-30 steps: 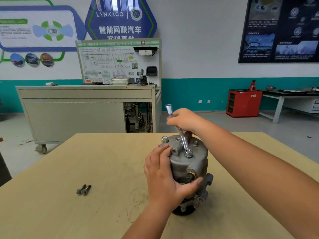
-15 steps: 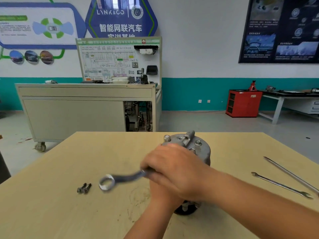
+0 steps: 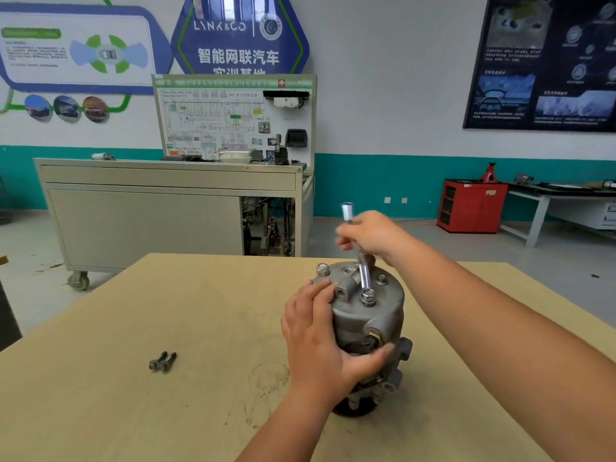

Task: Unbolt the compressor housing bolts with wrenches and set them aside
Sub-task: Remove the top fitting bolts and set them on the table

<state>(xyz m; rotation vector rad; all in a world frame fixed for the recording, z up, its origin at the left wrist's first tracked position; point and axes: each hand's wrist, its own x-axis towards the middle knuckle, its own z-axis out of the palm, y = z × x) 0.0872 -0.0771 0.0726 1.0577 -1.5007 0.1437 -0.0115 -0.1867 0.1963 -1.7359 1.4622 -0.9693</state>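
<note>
Right grip [image 3: 371, 236] on wrench [image 3: 363, 276], ring apparently over bolt [image 3: 368, 297]

Only two bare forearms show of the person: the left forearm [image 3: 286, 425] comes in at 6 o'clock and the right forearm [image 3: 500, 328] at 4 o'clock, both uncovered right up to the frame's edge. The left grip [image 3: 316, 338] and right grip [image 3: 375, 235] are bare too. The right one's fingers look slightly blurred.

Bare desk [image 3: 206, 328] lies left of the compressor [image 3: 366, 315], broken only by two bolts [image 3: 162, 361].
</note>
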